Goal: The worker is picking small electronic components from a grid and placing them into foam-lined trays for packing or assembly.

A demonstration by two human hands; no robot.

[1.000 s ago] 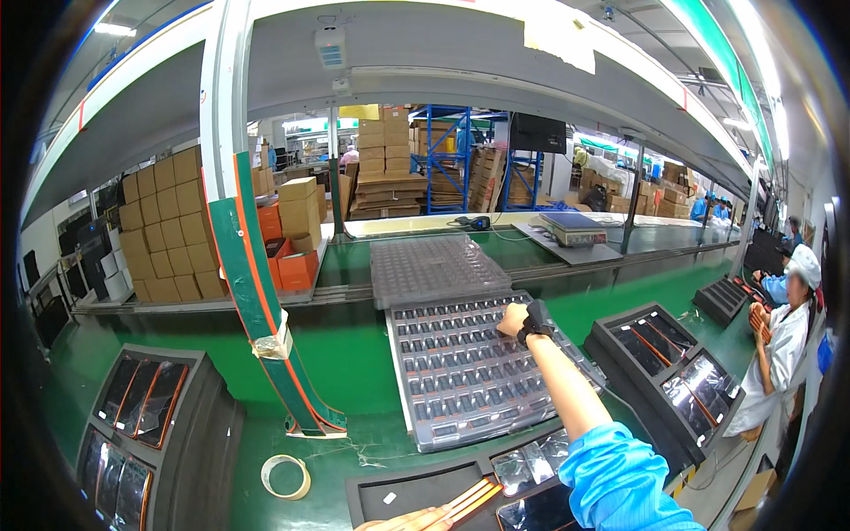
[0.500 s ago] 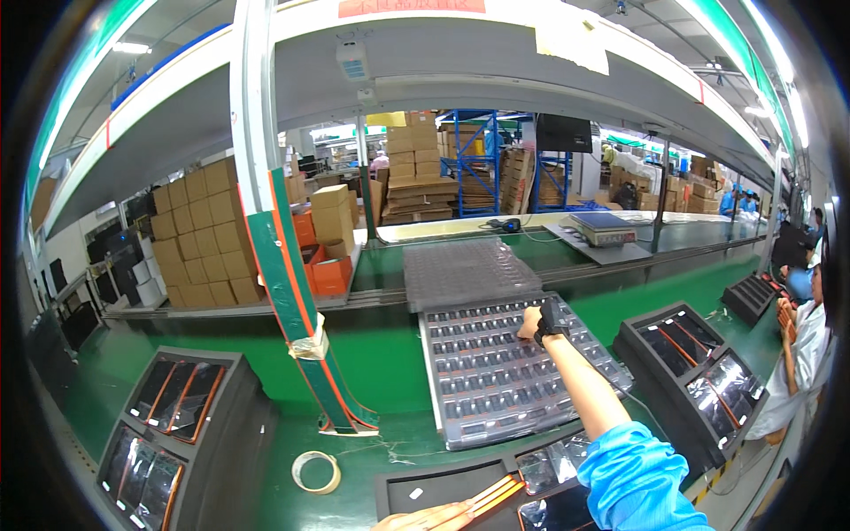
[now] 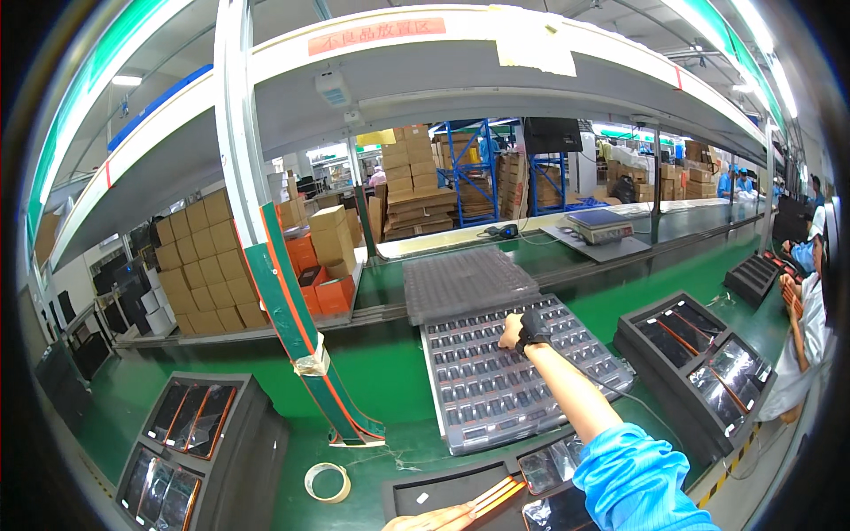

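Note:
My right hand (image 3: 511, 331), with a black band on its wrist, reaches over a clear plastic tray (image 3: 478, 434) whose many pockets hold small dark parts. Its fingers are bent down at the far rows; whatever they pinch is hidden. At the lower edge my left hand (image 3: 436, 519) is closed on several slim orange-edged phones (image 3: 496, 496), held on edge side by side. They stand over a black foam tray (image 3: 412, 494). More dark-screened phones (image 3: 546, 466) lie in that foam tray, partly behind my blue right sleeve.
Stacked black foam trays of phones stand at left (image 3: 243, 442) and right (image 3: 651, 380). A tape roll (image 3: 328, 483) lies near a green-and-orange-taped post (image 3: 283, 292). Behind the parts tray are another clear tray (image 3: 469, 279) and a scale (image 3: 599, 226). A co-worker's hands (image 3: 791, 296) show at far right.
My right hand has shifted slightly left over the pocketed tray. My left hand keeps its hold on the phones. The whole view has tilted a little.

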